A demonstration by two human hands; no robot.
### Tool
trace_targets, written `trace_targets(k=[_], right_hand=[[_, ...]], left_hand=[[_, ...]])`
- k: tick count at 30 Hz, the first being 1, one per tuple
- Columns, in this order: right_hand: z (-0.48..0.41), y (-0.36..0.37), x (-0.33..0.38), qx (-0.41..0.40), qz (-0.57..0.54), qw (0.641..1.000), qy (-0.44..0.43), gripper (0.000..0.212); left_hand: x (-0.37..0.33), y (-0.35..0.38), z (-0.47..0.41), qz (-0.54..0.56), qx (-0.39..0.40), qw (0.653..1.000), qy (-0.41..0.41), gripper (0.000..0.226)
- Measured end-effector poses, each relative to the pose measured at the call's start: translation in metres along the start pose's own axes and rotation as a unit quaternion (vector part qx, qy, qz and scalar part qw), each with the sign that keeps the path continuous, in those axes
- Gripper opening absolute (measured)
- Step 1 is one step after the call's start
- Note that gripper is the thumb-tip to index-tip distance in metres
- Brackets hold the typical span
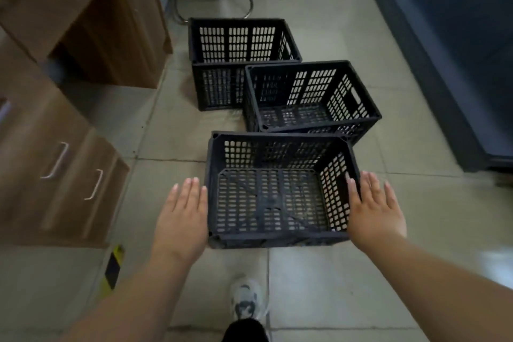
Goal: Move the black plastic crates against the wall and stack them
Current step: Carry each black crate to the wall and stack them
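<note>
Both hands flat and spread, flanking nearest crate: left hand just beside left wall, right hand at right rim, gripping nothing. Likely positioned for two-sided lift. Middle crate, far crate unstacked on floor.

Soft even indoor light, faint shadows, wide-angle bending at edges, motion blur on wooden cabinets at left
</note>
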State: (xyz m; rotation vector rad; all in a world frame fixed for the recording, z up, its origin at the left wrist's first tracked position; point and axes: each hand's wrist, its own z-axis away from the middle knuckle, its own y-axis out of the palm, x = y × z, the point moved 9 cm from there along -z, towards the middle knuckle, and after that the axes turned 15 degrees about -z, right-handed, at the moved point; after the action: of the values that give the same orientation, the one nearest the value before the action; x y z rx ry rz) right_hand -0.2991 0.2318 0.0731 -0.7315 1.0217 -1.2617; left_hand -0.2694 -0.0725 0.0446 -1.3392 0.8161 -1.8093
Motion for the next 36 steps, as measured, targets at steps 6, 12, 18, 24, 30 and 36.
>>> trace_targets(k=[6, 12, 18, 24, 30, 36], right_hand=[[-0.084, 0.036, -0.037, 0.058, -0.014, 0.998, 0.033, 0.067], [-0.177, 0.104, -0.05, 0.119, 0.026, 0.992, 0.027, 0.064], [-0.24, 0.172, -0.065, 0.173, 0.083, 0.981, 0.022, 0.063], [-0.262, 0.197, -0.066, 0.202, 0.125, 0.971, 0.002, 0.061], [-0.265, 0.189, -0.056, 0.197, 0.143, 0.97, -0.012, 0.057], [-0.245, 0.146, -0.018, 0.178, 0.193, 0.961, -0.082, 0.058]], left_hand=[[-0.036, 0.035, -0.094, -0.039, 0.072, 0.996, 0.036, 0.064], [-0.086, 0.102, -0.176, -0.094, 0.13, 0.981, 0.105, 0.058], [-0.103, 0.16, -0.224, -0.166, 0.167, 0.966, 0.11, 0.057], [-0.097, 0.184, -0.228, -0.221, 0.182, 0.949, 0.136, 0.057], [-0.09, 0.18, -0.215, -0.238, 0.214, 0.937, 0.137, 0.058], [-0.046, 0.173, -0.146, -0.221, 0.255, 0.935, 0.111, 0.06]])
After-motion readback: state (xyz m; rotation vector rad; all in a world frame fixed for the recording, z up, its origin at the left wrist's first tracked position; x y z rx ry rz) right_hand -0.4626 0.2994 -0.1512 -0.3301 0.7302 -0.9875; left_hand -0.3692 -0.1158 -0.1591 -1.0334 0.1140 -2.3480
